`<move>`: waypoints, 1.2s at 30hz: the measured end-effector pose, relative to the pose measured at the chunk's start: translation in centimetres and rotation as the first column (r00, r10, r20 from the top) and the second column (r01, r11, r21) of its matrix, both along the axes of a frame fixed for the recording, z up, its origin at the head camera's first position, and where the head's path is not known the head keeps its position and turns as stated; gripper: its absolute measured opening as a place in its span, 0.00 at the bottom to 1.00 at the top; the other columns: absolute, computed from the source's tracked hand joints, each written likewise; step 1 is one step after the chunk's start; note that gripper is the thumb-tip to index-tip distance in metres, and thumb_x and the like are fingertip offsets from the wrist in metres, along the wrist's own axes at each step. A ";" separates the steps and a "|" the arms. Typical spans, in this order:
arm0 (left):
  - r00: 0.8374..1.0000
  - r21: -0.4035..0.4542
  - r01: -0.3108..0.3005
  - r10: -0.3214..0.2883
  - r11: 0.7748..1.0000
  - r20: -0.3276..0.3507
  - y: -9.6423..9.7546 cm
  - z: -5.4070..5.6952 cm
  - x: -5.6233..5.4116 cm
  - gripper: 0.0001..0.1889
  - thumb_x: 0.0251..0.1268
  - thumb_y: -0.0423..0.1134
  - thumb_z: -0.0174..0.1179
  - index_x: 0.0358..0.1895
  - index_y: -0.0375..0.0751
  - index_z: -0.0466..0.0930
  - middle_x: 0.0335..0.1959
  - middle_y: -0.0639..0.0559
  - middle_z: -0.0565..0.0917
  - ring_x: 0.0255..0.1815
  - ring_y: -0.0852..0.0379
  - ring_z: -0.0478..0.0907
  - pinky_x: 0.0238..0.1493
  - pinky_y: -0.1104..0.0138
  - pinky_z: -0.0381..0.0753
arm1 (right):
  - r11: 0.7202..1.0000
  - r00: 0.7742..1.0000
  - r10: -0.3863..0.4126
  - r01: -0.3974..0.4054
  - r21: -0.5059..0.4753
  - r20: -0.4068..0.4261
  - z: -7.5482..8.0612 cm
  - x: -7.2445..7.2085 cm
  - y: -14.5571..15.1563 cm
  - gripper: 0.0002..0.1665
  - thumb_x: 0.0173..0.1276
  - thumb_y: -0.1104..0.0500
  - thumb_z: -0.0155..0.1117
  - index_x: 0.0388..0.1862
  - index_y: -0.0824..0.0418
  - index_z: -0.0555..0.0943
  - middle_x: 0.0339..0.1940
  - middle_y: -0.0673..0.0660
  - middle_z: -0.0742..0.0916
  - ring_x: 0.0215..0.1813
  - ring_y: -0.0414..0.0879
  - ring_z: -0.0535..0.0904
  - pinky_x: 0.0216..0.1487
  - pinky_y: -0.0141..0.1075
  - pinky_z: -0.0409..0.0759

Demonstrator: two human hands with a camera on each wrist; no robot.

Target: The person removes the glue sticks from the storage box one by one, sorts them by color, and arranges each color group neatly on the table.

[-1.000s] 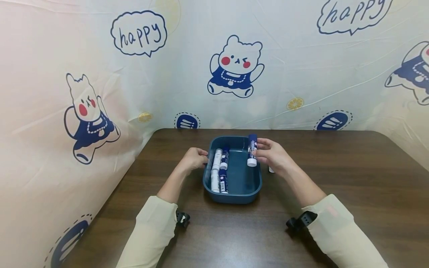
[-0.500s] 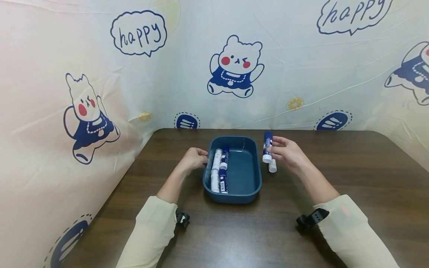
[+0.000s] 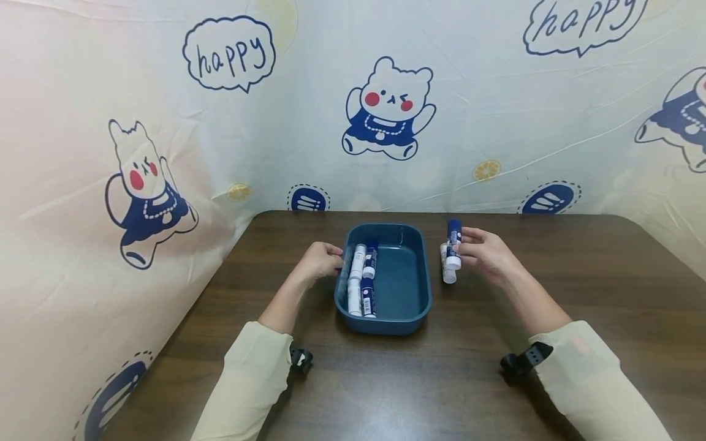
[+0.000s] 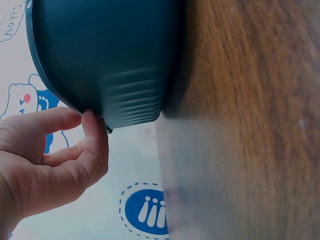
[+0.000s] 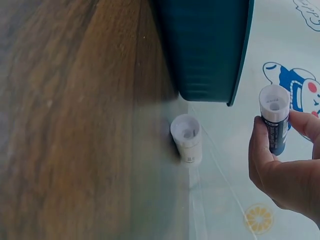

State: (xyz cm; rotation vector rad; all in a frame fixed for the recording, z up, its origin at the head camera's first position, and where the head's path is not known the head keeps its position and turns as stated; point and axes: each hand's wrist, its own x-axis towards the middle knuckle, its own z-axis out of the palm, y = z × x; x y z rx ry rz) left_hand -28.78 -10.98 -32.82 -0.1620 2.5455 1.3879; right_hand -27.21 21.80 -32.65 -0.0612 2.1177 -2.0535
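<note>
A dark blue glue stick (image 3: 454,236) with a white base is pinched between the thumb and fingers of my right hand (image 3: 488,252), raised above the table to the right of the bin. Just below it, a white glue stick (image 3: 448,275) lies on the table, partly covered by the held one in the head view. My left hand (image 3: 318,262) pinches the left rim of the teal plastic bin (image 3: 383,326); the left wrist view shows thumb and fingertips (image 4: 90,120) meeting at that rim. Inside the bin, white glue sticks (image 3: 355,297) and blue glue sticks (image 3: 368,297) lie along the left wall.
The brown wooden table (image 3: 231,343) ends at the back against a printed cloth (image 3: 474,110). Another cloth panel runs along the left side. Each wrist wears a black strapped device, such as the right one (image 3: 526,361).
My right hand has carried the blue glue stick rightward, from over the bin's right side to over the white glue stick on the table. The left hand and bin stay put.
</note>
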 end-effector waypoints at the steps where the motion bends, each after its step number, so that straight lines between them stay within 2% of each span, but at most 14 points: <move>1: 1.000 0.000 0.000 0.000 1.000 0.000 0.0 0.0 0.0 0.16 0.65 0.32 0.53 0.55 0.33 0.72 0.54 0.38 0.74 0.46 0.43 0.77 0.55 0.53 0.71 | 1.000 1.000 -0.002 0.002 0.001 0.000 0.0 0.0 0.1 0.41 0.66 0.68 0.53 0.72 0.69 0.44 0.68 0.70 0.58 0.57 0.50 0.67 0.55 0.34 0.73; 7: 1.000 0.000 -0.011 0.011 1.000 0.008 0.0 0.0 0.0 0.16 0.65 0.33 0.53 0.55 0.34 0.72 0.53 0.39 0.74 0.46 0.43 0.77 0.55 0.53 0.71 | 1.000 1.000 0.009 -0.009 0.022 -0.004 -0.4 0.7 0.8 0.42 0.66 0.68 0.53 0.71 0.72 0.43 0.67 0.72 0.59 0.48 0.41 0.71 0.49 0.30 0.76; 17: 1.000 -0.001 -0.013 0.013 1.000 0.007 0.1 0.0 0.0 0.16 0.65 0.33 0.53 0.55 0.34 0.72 0.53 0.38 0.74 0.46 0.43 0.77 0.56 0.53 0.71 | 0.995 0.997 0.069 -0.070 0.070 0.015 -1.6 2.2 1.6 0.43 0.64 0.68 0.53 0.70 0.75 0.42 0.64 0.74 0.60 0.44 0.39 0.73 0.46 0.32 0.77; 27: 1.000 0.004 -0.004 0.004 1.000 0.004 0.1 0.1 0.0 0.16 0.66 0.33 0.52 0.55 0.33 0.72 0.53 0.38 0.74 0.46 0.43 0.77 0.55 0.52 0.71 | 0.980 0.987 0.140 -0.149 0.129 0.079 -1.8 3.8 1.5 0.44 0.62 0.67 0.56 0.69 0.75 0.44 0.59 0.73 0.64 0.45 0.45 0.74 0.49 0.40 0.78; 31: 1.000 0.006 -0.006 0.006 1.000 0.007 0.1 0.1 0.0 0.16 0.66 0.33 0.52 0.55 0.33 0.72 0.53 0.38 0.74 0.47 0.43 0.77 0.56 0.52 0.71 | 0.970 0.979 0.169 -0.186 0.157 0.113 -1.8 4.4 1.5 0.44 0.62 0.66 0.57 0.69 0.75 0.44 0.62 0.75 0.63 0.47 0.48 0.74 0.50 0.43 0.77; 36: 1.000 0.002 -0.012 0.012 1.000 0.011 0.1 0.0 0.0 0.16 0.66 0.33 0.52 0.55 0.34 0.72 0.54 0.39 0.74 0.47 0.43 0.77 0.56 0.52 0.71 | 0.953 0.964 0.211 -0.239 0.184 0.161 -1.9 5.0 1.5 0.44 0.61 0.66 0.58 0.68 0.75 0.45 0.57 0.73 0.67 0.46 0.50 0.75 0.51 0.45 0.76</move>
